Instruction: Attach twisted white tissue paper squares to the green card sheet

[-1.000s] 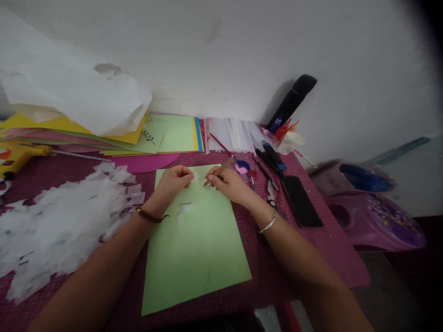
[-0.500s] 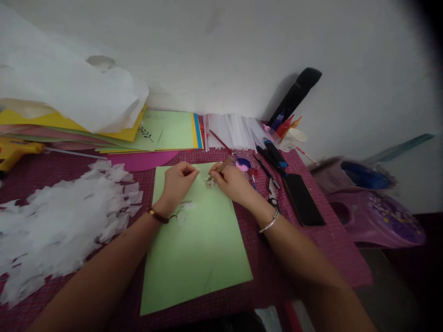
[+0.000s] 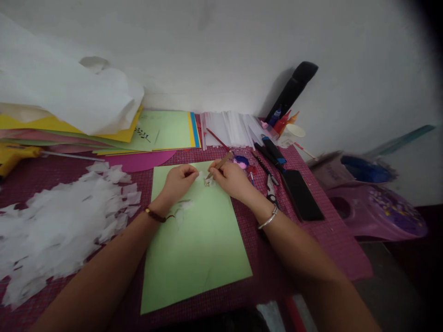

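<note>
A light green sheet of paper (image 3: 197, 249) lies under both hands. Near its top edge my left hand (image 3: 178, 182) is closed in a pinch, with a small white paper piece (image 3: 200, 176) at its fingertips. My right hand (image 3: 231, 177) grips a flat brown wooden stick (image 3: 221, 165), tilted, its lower tip down by a small whitish clump (image 3: 207, 182) on the sheet. Between the hands and the sheet's middle is a pale patch (image 3: 183, 208) with thin dark marks. To the left spreads a heap of torn white paper pieces (image 3: 69, 216).
A yellow glue gun (image 3: 17, 157) lies far left, near stacked coloured papers (image 3: 166, 129). White strips (image 3: 228, 131) lie at the back. On the right are a black phone (image 3: 302, 196), scissors (image 3: 272, 191), a pen (image 3: 265, 168) and a white cup (image 3: 296, 130). A pink stool (image 3: 377, 216) stands beyond the table edge.
The two hands stay close together at the top of the sheet. My left fingertips have shifted slightly down, and the white piece shows more by the stick's tip. The view has tilted slightly.
</note>
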Available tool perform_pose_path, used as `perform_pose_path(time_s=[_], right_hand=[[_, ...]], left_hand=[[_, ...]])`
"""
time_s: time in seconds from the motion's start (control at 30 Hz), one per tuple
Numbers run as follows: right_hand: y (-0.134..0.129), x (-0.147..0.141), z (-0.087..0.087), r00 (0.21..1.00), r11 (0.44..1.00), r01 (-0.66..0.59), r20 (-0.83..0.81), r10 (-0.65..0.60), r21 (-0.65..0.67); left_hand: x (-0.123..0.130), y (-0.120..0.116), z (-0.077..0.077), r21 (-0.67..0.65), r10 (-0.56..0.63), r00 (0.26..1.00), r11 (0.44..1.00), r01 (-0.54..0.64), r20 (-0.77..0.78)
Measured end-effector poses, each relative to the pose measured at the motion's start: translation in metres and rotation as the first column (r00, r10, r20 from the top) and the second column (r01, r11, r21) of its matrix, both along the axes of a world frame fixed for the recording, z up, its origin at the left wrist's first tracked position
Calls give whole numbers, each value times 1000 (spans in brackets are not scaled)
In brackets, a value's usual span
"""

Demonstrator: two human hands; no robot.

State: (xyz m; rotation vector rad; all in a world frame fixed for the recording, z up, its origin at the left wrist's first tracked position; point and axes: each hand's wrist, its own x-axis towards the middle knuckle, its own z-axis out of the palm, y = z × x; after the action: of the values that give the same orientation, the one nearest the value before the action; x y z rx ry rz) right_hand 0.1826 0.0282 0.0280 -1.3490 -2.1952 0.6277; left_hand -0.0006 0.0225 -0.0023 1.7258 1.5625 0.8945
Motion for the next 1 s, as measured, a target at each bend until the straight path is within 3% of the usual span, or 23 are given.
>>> perform_pose_path(time_s=[0.2,0.47,0.67,1.0], right_hand=[[0,0,-1,1000,1000,20,19,-20,-1],[1,2,4,1000,1000,8,2,-8,-10],[-6,-1,12,996,998,30,-82,-25,61],[-7,-6,8,999,1000,-3,53,2,20]], left_hand=[[6,-6,-9,234,1,1000,972,4,-18],[4,-10,-14,163,-171,978,968,189,-121],[2,-11,-12,170,-198,973,961,216,-117],[1,-12,-12,171,-201,973,961,219,-117]])
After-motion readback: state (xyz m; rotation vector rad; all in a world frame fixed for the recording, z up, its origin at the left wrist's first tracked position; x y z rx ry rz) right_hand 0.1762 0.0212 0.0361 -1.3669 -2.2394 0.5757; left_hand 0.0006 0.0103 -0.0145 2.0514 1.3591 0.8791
